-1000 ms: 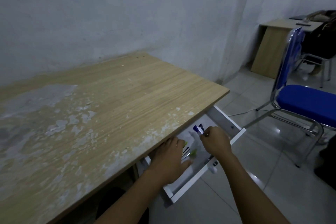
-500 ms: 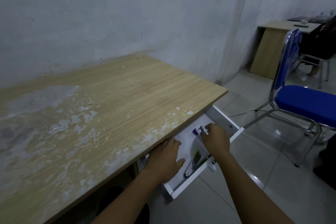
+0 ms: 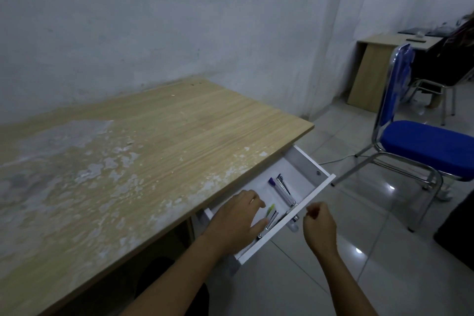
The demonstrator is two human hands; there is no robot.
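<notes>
Head view: both hands at the pulled-out drawer under the surface's near-right corner.

Left to right: the wooden surface (image 3: 154, 151) has patchy white wear along its near edge, and the white drawer (image 3: 304, 164) sticks out from under that edge. The left hand (image 3: 236, 220) is inside the drawer with its fingers stretched out. Its fingertips are right by a green-tipped pen (image 3: 270, 208) and a silver stapler (image 3: 270, 220), gripping neither as far as I can see. Next come a purple-capped pen (image 3: 272, 182) and a second stapler (image 3: 286, 190), side by side. The right hand (image 3: 319, 226) hangs just outside the drawer front, loosely curled and holding nothing. A blue chair (image 3: 425, 143) stands past the right edge.
</notes>
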